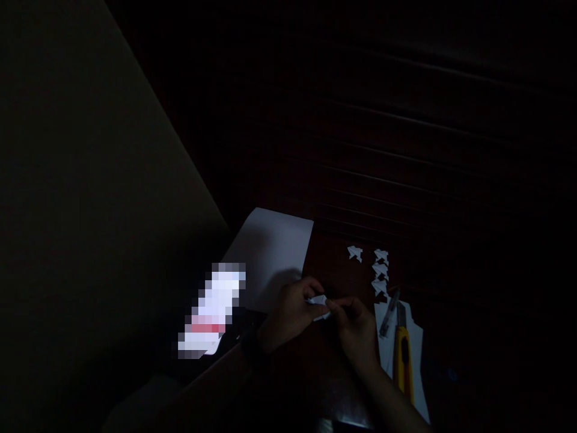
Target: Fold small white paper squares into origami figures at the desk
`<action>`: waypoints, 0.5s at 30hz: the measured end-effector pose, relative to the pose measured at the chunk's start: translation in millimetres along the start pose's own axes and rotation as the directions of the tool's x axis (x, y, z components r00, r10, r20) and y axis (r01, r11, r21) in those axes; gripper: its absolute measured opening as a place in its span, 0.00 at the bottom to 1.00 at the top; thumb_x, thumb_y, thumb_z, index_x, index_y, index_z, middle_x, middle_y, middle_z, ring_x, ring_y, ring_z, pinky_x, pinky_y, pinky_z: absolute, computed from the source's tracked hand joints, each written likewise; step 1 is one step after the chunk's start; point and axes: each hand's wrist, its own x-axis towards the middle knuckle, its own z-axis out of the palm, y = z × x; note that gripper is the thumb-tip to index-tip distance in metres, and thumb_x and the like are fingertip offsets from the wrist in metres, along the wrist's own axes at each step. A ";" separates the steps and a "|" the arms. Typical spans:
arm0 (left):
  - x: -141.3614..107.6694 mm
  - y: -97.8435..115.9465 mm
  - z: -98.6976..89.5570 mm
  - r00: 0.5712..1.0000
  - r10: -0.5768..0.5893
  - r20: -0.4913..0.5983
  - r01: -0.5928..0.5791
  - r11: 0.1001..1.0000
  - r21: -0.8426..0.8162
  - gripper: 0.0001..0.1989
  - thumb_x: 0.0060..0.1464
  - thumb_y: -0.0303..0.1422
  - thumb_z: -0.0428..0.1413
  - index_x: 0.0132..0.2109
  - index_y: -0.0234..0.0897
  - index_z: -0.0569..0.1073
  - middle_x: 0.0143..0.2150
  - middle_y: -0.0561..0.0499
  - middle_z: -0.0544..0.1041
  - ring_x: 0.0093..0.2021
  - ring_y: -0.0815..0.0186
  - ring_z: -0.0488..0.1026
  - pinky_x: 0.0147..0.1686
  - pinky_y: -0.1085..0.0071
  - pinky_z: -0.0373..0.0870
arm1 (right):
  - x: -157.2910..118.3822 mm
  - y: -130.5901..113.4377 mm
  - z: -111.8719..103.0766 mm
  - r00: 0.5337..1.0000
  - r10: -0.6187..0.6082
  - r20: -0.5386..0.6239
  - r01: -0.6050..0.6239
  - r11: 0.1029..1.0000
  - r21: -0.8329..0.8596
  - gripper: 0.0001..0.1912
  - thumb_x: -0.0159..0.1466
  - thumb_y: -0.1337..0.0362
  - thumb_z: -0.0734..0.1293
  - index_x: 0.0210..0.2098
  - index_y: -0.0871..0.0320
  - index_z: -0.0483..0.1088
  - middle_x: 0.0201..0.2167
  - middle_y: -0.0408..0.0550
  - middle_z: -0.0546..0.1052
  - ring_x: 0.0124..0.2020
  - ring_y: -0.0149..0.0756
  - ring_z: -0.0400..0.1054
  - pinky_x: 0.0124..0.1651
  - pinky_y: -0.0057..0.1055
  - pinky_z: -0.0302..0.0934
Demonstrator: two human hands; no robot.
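Note:
A small folded white paper [319, 299] is pinched between both hands above the dark table. My left hand [295, 307], with a dark band at the wrist, grips its left side with thumb and fingers. My right hand [354, 325] closes on its right edge, thumb and forefinger together. Right of the hands, several folded paper figures [380, 270] lie in a column, and one more paper figure [354, 253] sits a little to their left. The picture is very dark, so the paper's folds are hard to make out.
A large white sheet [274, 246] lies behind my left hand. Left of it glows a pixelated phone-like screen [211, 313]. At right, a yellow utility knife [402, 355] and a pen [389, 313] rest on loose paper [418, 361]. A pale wall [81, 150] stands at left.

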 end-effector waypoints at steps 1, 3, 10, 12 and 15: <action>-0.3 -0.9 -0.1 1.000 -0.006 -0.001 0.006 1.000 0.010 0.13 0.43 0.33 0.60 0.39 0.38 0.70 0.27 0.55 0.70 0.26 0.70 0.68 0.23 0.77 0.59 | -0.1 -0.1 -0.5 1.000 -0.005 0.009 0.005 1.000 -0.005 0.05 0.58 0.64 0.66 0.27 0.57 0.70 0.26 0.43 0.76 0.30 0.34 0.69 0.36 0.29 0.59; -0.6 -2.2 -0.3 1.000 -0.012 -0.006 0.013 1.000 0.022 0.13 0.42 0.33 0.60 0.39 0.38 0.71 0.25 0.55 0.69 0.25 0.70 0.67 0.22 0.77 0.58 | 0.3 -0.8 -1.4 1.000 -0.006 0.025 0.006 1.000 -0.011 0.05 0.59 0.64 0.66 0.26 0.57 0.70 0.26 0.43 0.75 0.30 0.34 0.69 0.36 0.30 0.59; 3.0 -0.6 -2.9 0.998 -0.042 -0.053 0.039 0.997 -0.061 0.16 0.37 0.31 0.63 0.37 0.36 0.72 0.23 0.57 0.66 0.24 0.73 0.63 0.21 0.78 0.57 | 6.1 -5.3 -1.5 0.998 0.030 0.063 -0.037 0.993 0.108 0.08 0.58 0.62 0.66 0.37 0.56 0.68 0.31 0.45 0.75 0.34 0.36 0.68 0.38 0.31 0.61; 3.8 0.5 -2.9 0.997 -0.068 -0.043 0.063 0.992 -0.108 0.16 0.36 0.31 0.64 0.36 0.35 0.72 0.22 0.58 0.65 0.22 0.74 0.62 0.20 0.79 0.56 | 6.3 -6.4 -2.4 0.998 0.026 0.060 -0.031 0.995 0.095 0.07 0.59 0.62 0.65 0.37 0.57 0.68 0.31 0.45 0.74 0.34 0.35 0.68 0.37 0.30 0.60; 4.1 2.6 -1.6 0.994 -0.108 -0.029 0.100 0.973 -0.209 0.15 0.36 0.31 0.64 0.35 0.34 0.73 0.20 0.58 0.64 0.20 0.75 0.60 0.19 0.79 0.54 | 5.3 -9.2 -4.3 0.999 0.016 0.044 -0.019 0.997 0.073 0.06 0.62 0.62 0.62 0.37 0.56 0.68 0.33 0.45 0.74 0.36 0.35 0.67 0.38 0.30 0.60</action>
